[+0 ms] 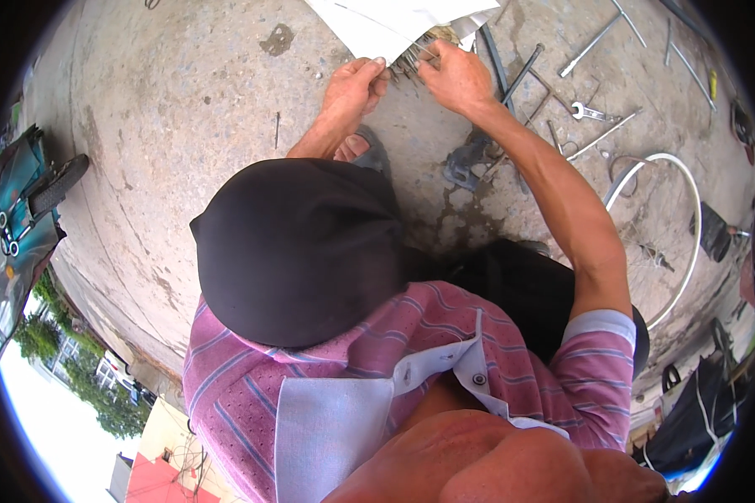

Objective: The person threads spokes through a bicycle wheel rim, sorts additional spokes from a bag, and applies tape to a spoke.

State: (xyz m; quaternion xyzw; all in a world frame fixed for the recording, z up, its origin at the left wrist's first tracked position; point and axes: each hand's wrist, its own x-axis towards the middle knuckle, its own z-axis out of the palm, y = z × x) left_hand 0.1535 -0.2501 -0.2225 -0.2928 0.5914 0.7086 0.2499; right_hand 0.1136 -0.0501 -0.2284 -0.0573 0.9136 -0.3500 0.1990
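A person in a striped pink shirt (pixel 445 323) bends over a concrete floor (pixel 184 101), both hands raised. The left hand (pixel 356 90) has its grip together, thumb on forefinger, at the corner of one white sheet (pixel 377 38) — whether it clamps the sheet cannot be told. The right hand (pixel 460 80) has its grip clamped on one thin rod (pixel 386 24), beside a bundle of rods (pixel 405 65) too dense to count. To the right lie one white ring (pixel 696 201) and one wrench (pixel 593 112) — far left, one teal vehicle (pixel 40 243).

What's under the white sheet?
Thin rods show in a bundle at the lower right edge of the white sheet. Anything farther beneath is covered; can't tell.
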